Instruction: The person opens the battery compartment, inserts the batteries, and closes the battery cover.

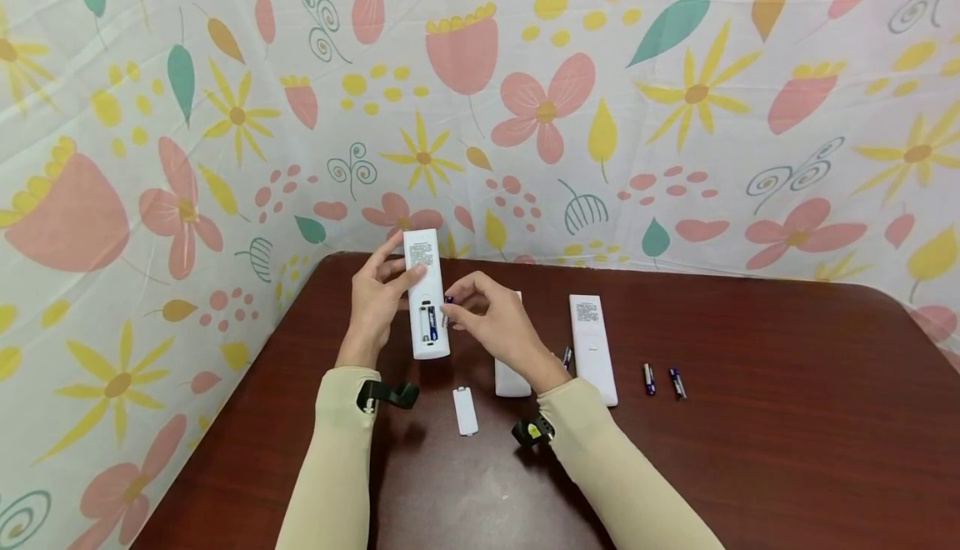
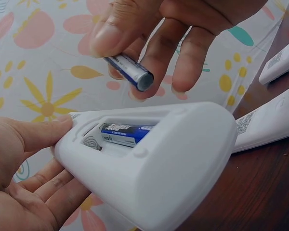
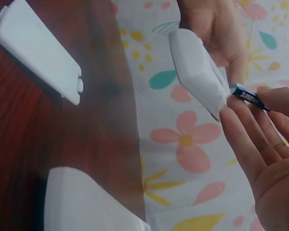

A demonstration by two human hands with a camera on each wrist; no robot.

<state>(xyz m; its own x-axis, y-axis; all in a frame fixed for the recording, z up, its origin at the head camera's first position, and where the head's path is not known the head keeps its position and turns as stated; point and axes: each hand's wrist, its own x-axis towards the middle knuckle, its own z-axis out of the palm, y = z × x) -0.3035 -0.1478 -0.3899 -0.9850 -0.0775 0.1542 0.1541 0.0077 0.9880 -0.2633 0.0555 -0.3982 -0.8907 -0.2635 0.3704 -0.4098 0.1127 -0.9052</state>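
My left hand [image 1: 372, 304] grips a white remote control [image 1: 423, 283], back side up, raised over the table and tilted. Its battery compartment is uncovered; one blue-and-silver battery [image 2: 125, 134] lies in it, and the slot beside that, with a coil spring [image 2: 92, 142], is bare. Between thumb and fingers my right hand [image 1: 491, 317] pinches a second battery [image 2: 132, 71], held just above the compartment in the left wrist view. A white battery cover [image 1: 465, 412] lies on the table below the remote.
Two more white remotes lie on the table: one [image 1: 513, 382] partly behind my right hand, another [image 1: 592, 350] to its right. Between them a battery [image 1: 567, 357] shows partly. Two loose batteries, one silver-ended [image 1: 648, 379] and one beside it [image 1: 677, 383], lie farther right. A flowered cloth [image 1: 480, 117] hangs behind.
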